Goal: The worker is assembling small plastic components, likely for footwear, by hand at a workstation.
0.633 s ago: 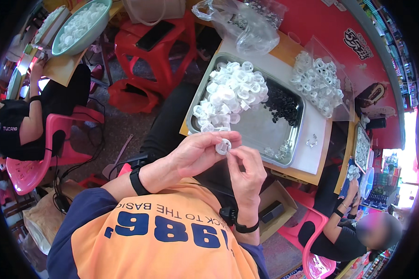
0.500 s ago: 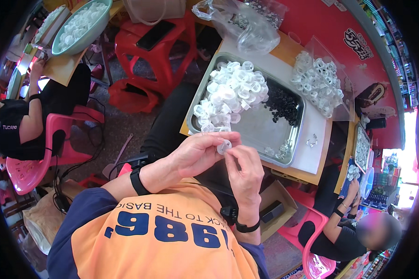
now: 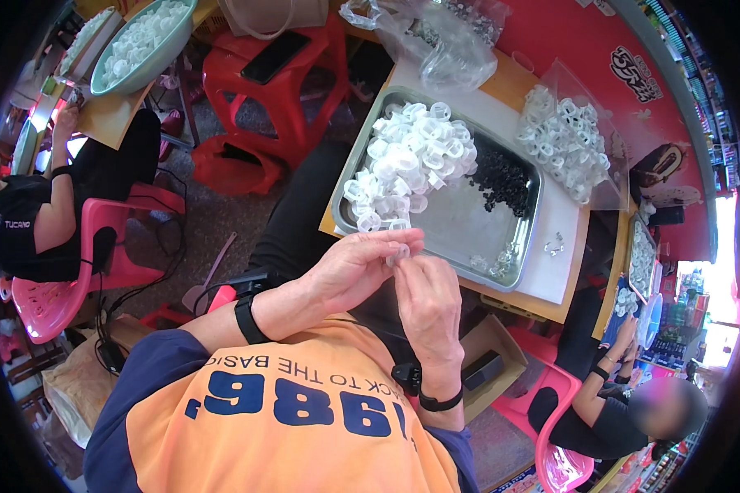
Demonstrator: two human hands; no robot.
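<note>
1. Both hands meet close to the chest, above the lap: the left hand [image 3: 355, 267] curls its fingers shut round a small translucent white plastic ring [image 3: 397, 254], and the right hand [image 3: 426, 297] closes its fingertips on the same ring from the other side, probably so that each hand steadies it against the other
2. The ring sits between the two sets of fingertips, just in front of the near edge of the rectangular steel tray [image 3: 456, 226], which lies within easy reach on the table
3. In that tray, a heap of white plastic rings [image 3: 407, 164] fills the left part, a pile of small black pieces [image 3: 501, 179] lies to the right, and a few clear bits [image 3: 499, 263] rest near the front corner
4. A clear plastic bag of white rings [image 3: 566, 141] lies beside the tray
5. A pale green round bowl [image 3: 144, 43] further off holds more white pieces
</note>
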